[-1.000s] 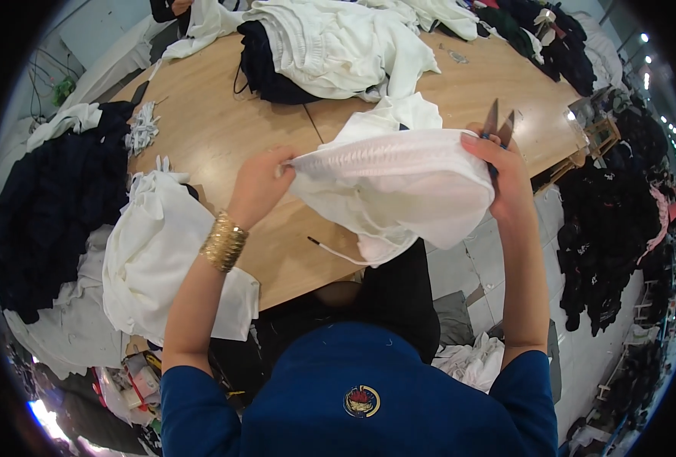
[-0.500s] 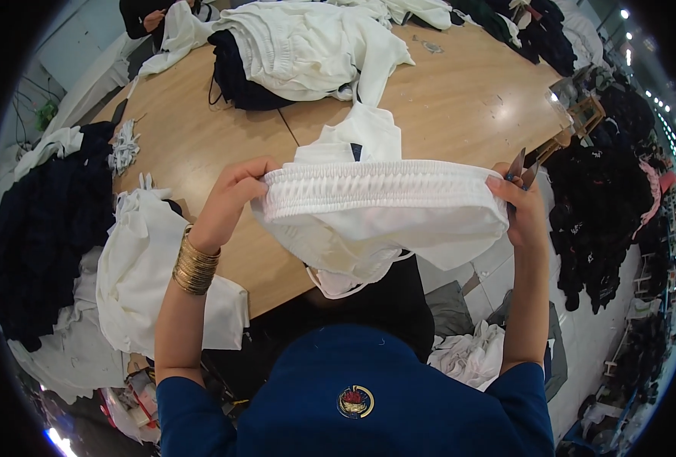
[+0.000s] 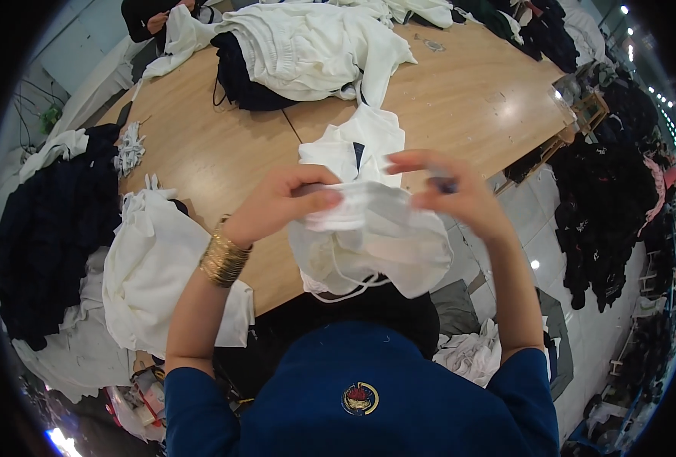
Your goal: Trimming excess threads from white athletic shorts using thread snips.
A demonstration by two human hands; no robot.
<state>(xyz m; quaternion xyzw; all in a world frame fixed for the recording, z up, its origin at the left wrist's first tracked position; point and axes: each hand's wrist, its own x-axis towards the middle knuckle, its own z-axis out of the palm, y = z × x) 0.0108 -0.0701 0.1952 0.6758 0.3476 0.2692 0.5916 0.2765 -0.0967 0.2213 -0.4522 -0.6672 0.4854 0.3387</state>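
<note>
White pants [image 3: 399,255] with a gathered elastic waistband [image 3: 351,204] hang in front of me at the table's near edge. My left hand [image 3: 288,199] is closed on the waistband, thumb on top. White drawstring loops [image 3: 349,286] dangle from the lower side. My right hand [image 3: 448,186] is beside the right end of the waistband, smeared by motion, its thumb and forefinger apart. Thread snips [image 3: 443,184] show as a blurred dark blue shape within that hand. Whether its fingertips touch the cloth I cannot tell. Behind the hands, more white fabric with a dark patch [image 3: 358,154] lies on the table.
On the wooden table [image 3: 223,148], a pile of white garments [image 3: 307,53] rests over dark cloth. White [image 3: 151,266] and navy garments [image 3: 52,236] drape at the left edge. Black clothes [image 3: 600,221] hang at right. Another person's hand [image 3: 156,23] holds white cloth at the far left.
The waistband was stretched wide between both hands; now it is bunched together. My right hand has let go of its end and moved left, and my left hand has moved right.
</note>
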